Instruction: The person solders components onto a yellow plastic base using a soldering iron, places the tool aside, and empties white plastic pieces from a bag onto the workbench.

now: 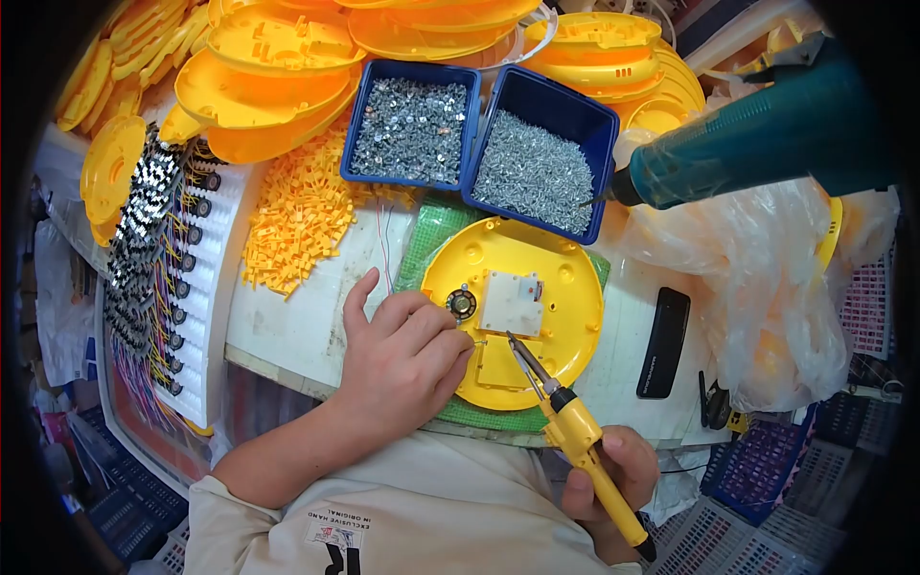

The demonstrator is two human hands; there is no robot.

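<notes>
A round yellow plastic shell (573,335) lies on a green mat (431,235). Inside it are a white box (511,303) and a small round black part (461,304). My left hand (404,356) rests over the shell's left edge, fingers bent and pressed together; whatever the fingertips hold is too small to make out. My right hand (613,479) is closed around a yellow soldering tool (583,443), whose metal tip touches or hovers at the lower edge of the white box.
Blue bins of metal parts (407,129) and screws (537,168) stand behind the shell. A teal power driver (757,144) hangs at upper right. Small yellow pieces (302,211), a white foam tray (216,268) and a black phone (663,343) flank the work.
</notes>
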